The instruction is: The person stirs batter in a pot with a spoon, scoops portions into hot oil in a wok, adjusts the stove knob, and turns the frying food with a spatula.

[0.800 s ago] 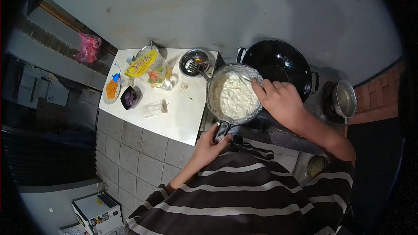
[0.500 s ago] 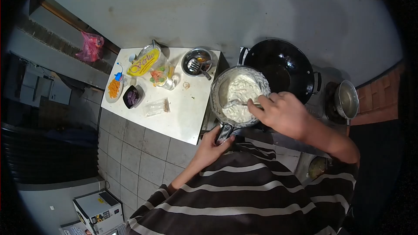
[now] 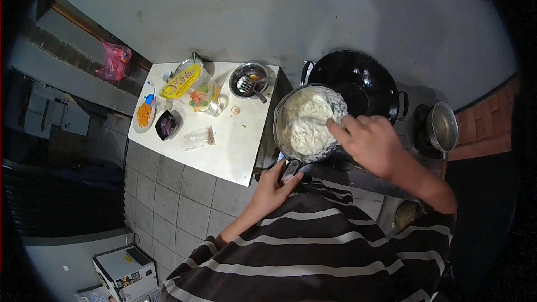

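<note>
My left hand [image 3: 270, 191] is closed around the black handle [image 3: 291, 169] of a pan [image 3: 278, 113]. Thick, lumpy white batter [image 3: 309, 126] fills the pan and smears its inner wall. Over the right side of the pan, my right hand [image 3: 370, 144] is closed in a grip on a spoon, which is mostly hidden now by the hand and batter. Directly behind the pan sits a large black wok [image 3: 358, 70] with a shiny patch at its bottom.
On the white table [image 3: 235, 148] at left are a metal bowl [image 3: 234, 81] with a slotted turner [image 3: 246, 83], a plate of orange pieces [image 3: 144, 116], a black bowl of purple pieces [image 3: 166, 125] and plastic bags. A saucepan [image 3: 443, 127] stands on the right burner.
My right hand has swept slightly right and the spoon has sunk from view. The batter is heaped differently. The pan has shifted a little; my left hand keeps its hold.
</note>
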Demonstrator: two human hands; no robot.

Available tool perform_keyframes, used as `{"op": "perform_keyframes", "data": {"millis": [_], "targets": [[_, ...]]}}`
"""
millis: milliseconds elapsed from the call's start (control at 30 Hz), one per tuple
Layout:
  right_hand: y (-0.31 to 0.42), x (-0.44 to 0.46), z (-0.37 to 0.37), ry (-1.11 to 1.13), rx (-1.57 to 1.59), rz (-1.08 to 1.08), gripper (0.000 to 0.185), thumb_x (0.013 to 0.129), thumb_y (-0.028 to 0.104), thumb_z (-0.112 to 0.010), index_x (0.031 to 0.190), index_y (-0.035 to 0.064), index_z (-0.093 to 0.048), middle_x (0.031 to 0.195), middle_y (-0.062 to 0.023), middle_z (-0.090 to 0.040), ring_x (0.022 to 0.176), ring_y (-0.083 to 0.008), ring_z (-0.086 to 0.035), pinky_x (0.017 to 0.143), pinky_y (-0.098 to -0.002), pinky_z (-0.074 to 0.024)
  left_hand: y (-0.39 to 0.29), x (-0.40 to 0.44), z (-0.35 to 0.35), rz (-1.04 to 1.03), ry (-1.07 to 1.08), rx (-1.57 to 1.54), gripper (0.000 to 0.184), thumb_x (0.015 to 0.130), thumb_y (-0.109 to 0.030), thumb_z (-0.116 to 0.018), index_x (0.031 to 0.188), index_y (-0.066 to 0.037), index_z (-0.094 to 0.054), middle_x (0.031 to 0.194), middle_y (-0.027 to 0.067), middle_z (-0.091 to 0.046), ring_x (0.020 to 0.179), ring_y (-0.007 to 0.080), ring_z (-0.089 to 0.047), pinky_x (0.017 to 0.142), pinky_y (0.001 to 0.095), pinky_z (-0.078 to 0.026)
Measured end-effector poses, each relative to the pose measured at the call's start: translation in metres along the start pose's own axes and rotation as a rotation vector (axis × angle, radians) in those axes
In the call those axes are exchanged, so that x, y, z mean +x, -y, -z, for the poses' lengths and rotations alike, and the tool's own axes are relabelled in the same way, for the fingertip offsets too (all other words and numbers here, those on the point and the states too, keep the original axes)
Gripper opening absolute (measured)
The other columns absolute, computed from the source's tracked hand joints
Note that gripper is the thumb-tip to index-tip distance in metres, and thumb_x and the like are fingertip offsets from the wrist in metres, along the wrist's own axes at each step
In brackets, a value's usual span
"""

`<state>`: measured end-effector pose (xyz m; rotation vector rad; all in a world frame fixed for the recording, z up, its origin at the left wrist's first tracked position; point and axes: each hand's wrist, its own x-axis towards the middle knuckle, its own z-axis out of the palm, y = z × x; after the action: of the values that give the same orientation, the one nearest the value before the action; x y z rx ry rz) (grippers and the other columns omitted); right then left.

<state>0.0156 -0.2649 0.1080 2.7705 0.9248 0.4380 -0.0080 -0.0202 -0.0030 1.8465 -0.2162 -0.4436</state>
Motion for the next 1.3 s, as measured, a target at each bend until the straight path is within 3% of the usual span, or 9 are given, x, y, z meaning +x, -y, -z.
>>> {"op": "perform_keyframes", "data": {"millis": [67, 233, 300, 367, 667, 900, 1200, 1267, 1300], "targets": [[-0.005, 0.000, -0.002, -0.015, -0.049, -0.066, 0.038, 0.075, 0.016, -0.062, 0.111, 0.0082, -0.062, 0.080, -0.0007, -0.061, 0.065, -0.0130, -0.063, 0.054, -0.0270, -0.0484, -0.003, 0.001, -0.004, -0.098, -0.032, -0.078, 0.026, 0.091, -0.016, -0.069, 0.103, 0.004, -0.059, 0.073, -0.0005, -0.060, 0.065, 0.0036, -0.046, 0.055, 0.0226, -0.038], [-0.011, -0.004, -0.023, 0.073, -0.052, -0.230, 0.038, 0.074, 0.013, -0.063, 0.111, 0.0054, -0.060, 0.079, -0.0035, -0.062, 0.069, -0.0160, -0.067, 0.056, -0.0294, -0.0502, -0.013, 0.000, -0.002, -0.035, -0.010, -0.035, 0.027, 0.092, -0.018, -0.068, 0.103, 0.004, -0.059, 0.074, -0.0007, -0.059, 0.065, 0.0044, -0.047, 0.055, 0.0235, -0.038], [-0.005, -0.010, -0.026, 0.114, 0.051, -0.228, 0.039, 0.073, 0.013, -0.064, 0.111, 0.0048, -0.060, 0.081, -0.0047, -0.063, 0.071, -0.0174, -0.067, 0.057, -0.0309, -0.0509, -0.011, 0.000, -0.001, -0.027, -0.018, -0.034, 0.027, 0.092, -0.019, -0.068, 0.103, 0.004, -0.059, 0.075, -0.0010, -0.059, 0.065, 0.0045, -0.047, 0.055, 0.0234, -0.038], [0.004, -0.016, -0.022, 0.174, 0.198, -0.170, 0.043, 0.071, 0.012, -0.066, 0.112, 0.0031, -0.059, 0.086, -0.0070, -0.064, 0.074, -0.0201, -0.069, 0.060, -0.0338, -0.0517, -0.004, 0.000, 0.000, 0.085, 0.007, -0.071, 0.033, 0.091, -0.019, -0.068, 0.110, 0.006, -0.058, 0.080, 0.0110, -0.067, 0.070, 0.0093, -0.055, 0.064, 0.0271, -0.045], [-0.007, -0.004, -0.036, -0.152, -0.026, -0.074, 0.040, 0.074, 0.016, -0.061, 0.113, 0.0069, -0.062, 0.079, -0.0014, -0.057, 0.065, -0.0153, -0.060, 0.055, -0.0287, -0.0466, 0.006, -0.004, -0.005, 0.026, 0.010, -0.036, 0.033, 0.092, -0.021, -0.068, 0.107, 0.006, -0.058, 0.082, 0.0075, -0.066, 0.074, 0.0073, -0.053, 0.065, 0.0267, -0.045], [0.000, -0.014, -0.026, -0.016, 0.064, -0.008, 0.038, 0.076, 0.016, -0.061, 0.113, 0.0070, -0.062, 0.077, -0.0017, -0.059, 0.065, -0.0163, -0.063, 0.055, -0.0289, -0.0479, 0.002, -0.006, -0.003, 0.086, 0.019, -0.070, 0.034, 0.092, -0.022, -0.067, 0.108, 0.007, -0.057, 0.082, 0.0089, -0.066, 0.075, 0.0084, -0.054, 0.065, 0.0267, -0.045], [-0.001, -0.009, -0.034, 0.067, 0.103, -0.284, 0.033, 0.075, 0.006, -0.060, 0.108, 0.0033, -0.060, 0.071, -0.0078, -0.063, 0.059, -0.0259, -0.065, 0.053, -0.0382, -0.0492, 0.017, 0.003, 0.006, 0.090, 0.031, 0.084, 0.046, 0.092, -0.030, -0.066, 0.120, 0.007, -0.055, 0.069, 0.0125, -0.062, 0.058, 0.0115, -0.049, 0.054, 0.0312, -0.039], [0.009, -0.009, -0.042, 0.148, 0.261, -0.372, 0.025, 0.079, 0.004, -0.057, 0.103, 0.0008, -0.060, 0.067, -0.0152, -0.063, 0.060, -0.0324, -0.066, 0.053, -0.0414, -0.0496, 0.010, 0.005, 0.006, -0.030, 0.008, -0.008, 0.034, 0.094, -0.022, -0.066, 0.111, 0.005, -0.056, 0.076, -0.0013, -0.056, 0.065, 0.0046, -0.045, 0.055, 0.0226, -0.036], [0.013, -0.010, -0.047, 0.151, 0.262, -0.370, 0.025, 0.079, 0.004, -0.057, 0.103, 0.0008, -0.060, 0.067, -0.0152, -0.063, 0.060, -0.0324, -0.066, 0.053, -0.0414, -0.0496, 0.011, 0.007, 0.006, -0.027, 0.007, -0.010, 0.034, 0.094, -0.022, -0.066, 0.111, 0.005, -0.056, 0.076, -0.0013, -0.056, 0.065, 0.0046, -0.045, 0.055, 0.0226, -0.036]]}}
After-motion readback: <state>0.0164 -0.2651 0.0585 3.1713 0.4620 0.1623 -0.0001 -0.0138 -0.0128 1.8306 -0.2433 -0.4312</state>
